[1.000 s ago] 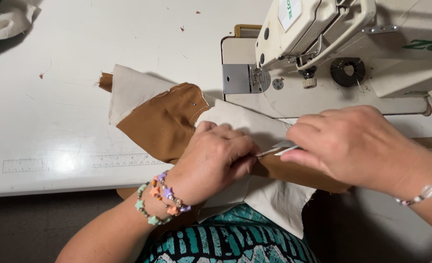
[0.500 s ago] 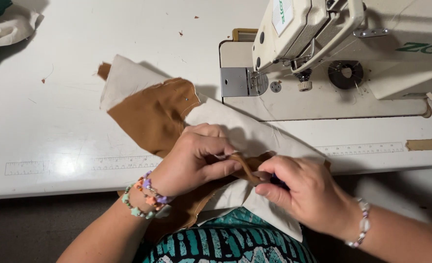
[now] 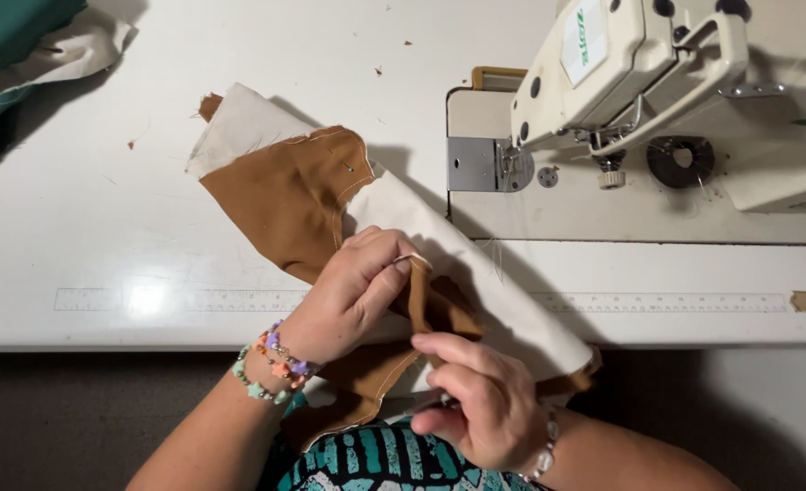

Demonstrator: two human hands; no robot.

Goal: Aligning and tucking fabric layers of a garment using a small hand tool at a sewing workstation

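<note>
Two hands pinch one fold of brown fabric (image 3: 294,205); left hand (image 3: 353,291) grips its top, right hand (image 3: 476,400) closed below at five o'clock; cloth runs eleven-to-five.

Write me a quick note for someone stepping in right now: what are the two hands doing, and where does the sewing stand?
Left hand: fingers pinch a fold of the brown fabric near its seam with the cream fabric.
Right hand: closed around the lower part of the brown fold, at the table edge.
The joined pieces lie on the table, left of the sewing machine, not under its needle.
Done: a stitched seam shows along the brown edge.
Left: cannot tell from this view.
</note>
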